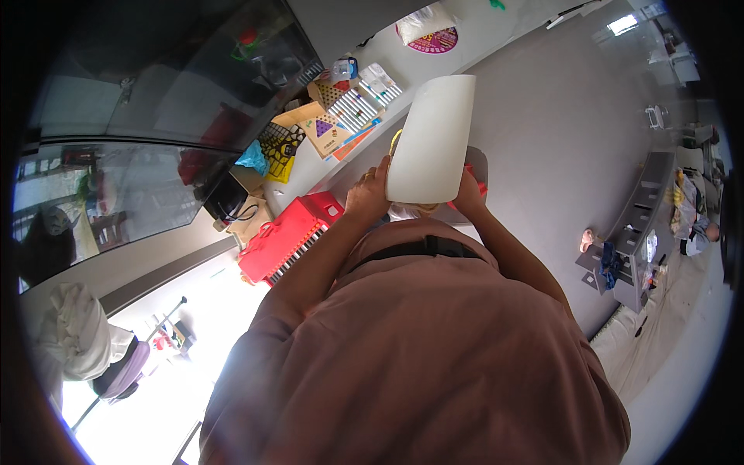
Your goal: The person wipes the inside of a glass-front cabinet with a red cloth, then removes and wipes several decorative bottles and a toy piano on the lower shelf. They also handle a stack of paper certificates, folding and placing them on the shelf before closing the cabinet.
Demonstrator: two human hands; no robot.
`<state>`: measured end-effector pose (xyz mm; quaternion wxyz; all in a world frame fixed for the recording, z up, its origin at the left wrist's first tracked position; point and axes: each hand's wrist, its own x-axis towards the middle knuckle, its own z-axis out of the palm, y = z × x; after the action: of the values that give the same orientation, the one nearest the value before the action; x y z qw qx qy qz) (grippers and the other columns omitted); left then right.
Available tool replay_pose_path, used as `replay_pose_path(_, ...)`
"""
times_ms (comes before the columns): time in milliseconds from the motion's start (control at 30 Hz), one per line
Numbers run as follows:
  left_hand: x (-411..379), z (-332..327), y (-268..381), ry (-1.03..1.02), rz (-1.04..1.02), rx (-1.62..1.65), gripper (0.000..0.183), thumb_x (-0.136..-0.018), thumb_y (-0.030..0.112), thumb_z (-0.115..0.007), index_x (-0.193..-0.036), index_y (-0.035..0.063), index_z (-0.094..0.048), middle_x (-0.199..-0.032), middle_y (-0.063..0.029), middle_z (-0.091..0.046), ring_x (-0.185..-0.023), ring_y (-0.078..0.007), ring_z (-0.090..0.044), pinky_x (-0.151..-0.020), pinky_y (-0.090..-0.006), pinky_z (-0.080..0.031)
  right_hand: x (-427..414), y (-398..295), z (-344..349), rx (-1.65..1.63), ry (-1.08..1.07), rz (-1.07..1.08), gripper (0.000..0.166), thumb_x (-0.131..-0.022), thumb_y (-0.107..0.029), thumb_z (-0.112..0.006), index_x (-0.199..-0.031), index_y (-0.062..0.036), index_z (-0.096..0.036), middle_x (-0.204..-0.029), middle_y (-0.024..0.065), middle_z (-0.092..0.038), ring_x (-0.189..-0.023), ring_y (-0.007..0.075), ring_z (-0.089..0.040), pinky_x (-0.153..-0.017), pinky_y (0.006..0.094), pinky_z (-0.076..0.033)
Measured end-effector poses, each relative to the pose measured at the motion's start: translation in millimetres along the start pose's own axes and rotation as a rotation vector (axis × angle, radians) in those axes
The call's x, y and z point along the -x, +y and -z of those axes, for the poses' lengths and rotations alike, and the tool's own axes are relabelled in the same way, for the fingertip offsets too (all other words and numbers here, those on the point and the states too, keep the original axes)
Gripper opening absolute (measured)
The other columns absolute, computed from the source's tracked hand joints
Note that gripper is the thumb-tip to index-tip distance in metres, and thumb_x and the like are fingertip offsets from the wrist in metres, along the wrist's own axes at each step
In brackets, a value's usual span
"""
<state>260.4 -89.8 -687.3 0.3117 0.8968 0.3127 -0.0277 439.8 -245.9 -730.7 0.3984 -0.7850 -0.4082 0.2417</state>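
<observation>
In front of my waist stands a curved, off-white panel (433, 139), tilted up and hiding much of what lies behind it. My left hand (370, 190) grips its lower left edge. At the lower right edge is my right hand (468, 190), its fingertips hidden behind the panel and next to some red material (481, 187). A yellow cord or strap (395, 141) shows past the panel's left side. Behind the right side, part of a grey-brown object (479, 160) is visible, too covered to identify.
Left of my arm is a red toy keyboard (290, 237). The white counter (494, 36) bears rows of markers (353, 110), a board-game box (324, 129), a purple-pink disc (433, 42) and a white bag (427, 22). A grey shelf unit (638, 232) stands right, near a pink slipper (587, 239).
</observation>
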Motion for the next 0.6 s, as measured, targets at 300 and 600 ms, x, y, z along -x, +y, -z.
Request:
replay_pose_path(300, 5, 24, 9, -0.081, -0.226, 0.236, 0.089, -0.066, 0.016, -0.067, -0.137, 0.0015, -0.016, -0.132, -0.0237, -0.032, -0.122, -0.0398, -0.033, -0.101, -0.0431, -0.029, -6, 50, -13, 0.196, 0.053, 0.151, 0.044, -0.079, -0.015, -0.052, -0.121, -0.0060, -0.040, -0.101, 0.0222, -0.057, -0.091, 0.0400, -0.055, -0.073, 0.0463, -0.045)
replay_pose_path(600, -1, 66, 93, 0.084, -0.443, -0.164, 0.078, -0.068, 0.030, -0.071, -0.132, 0.0096, -0.031, -0.132, -0.0197, -0.029, -0.114, -0.0412, -0.037, -0.090, -0.0498, -0.039, -8, -13, 6, 0.021, -0.010, -0.375, 0.050, -0.080, -0.020, -0.056, -0.123, -0.0028, -0.038, -0.098, 0.0223, -0.058, -0.090, 0.0374, -0.056, -0.074, 0.0429, -0.044)
